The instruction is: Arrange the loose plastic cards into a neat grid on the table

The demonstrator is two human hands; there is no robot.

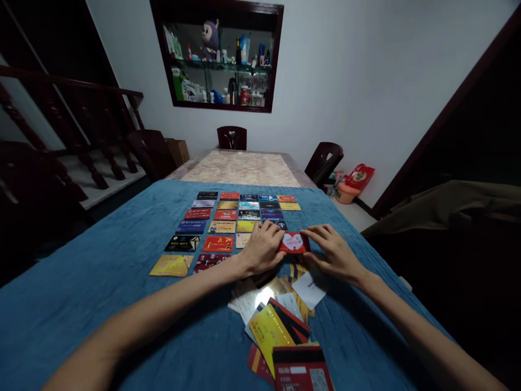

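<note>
A red card with a pale heart [293, 242] is held by its two short sides, slightly above the blue cloth. My left hand [262, 247] pinches its left end, and my right hand [331, 252] pinches its right end. Several cards lie in rows ahead and to the left, among them a yellow card [171, 265], a black card [182, 243] and an orange-red card [218, 244]. My left hand and forearm hide part of these rows. Below my hands spreads a loose heap of cards, with a yellow card [269, 332], a white card [310, 289] and a dark red card [301, 369].
The blue cloth [101, 260] covers the near part of the table; a patterned tabletop [244, 167] shows beyond it. Dark chairs [232, 138] stand around the far end. A wall niche [222, 60] holds bottles and a plush toy. At right, a red bag [360, 176] rests by an orange bin [347, 193].
</note>
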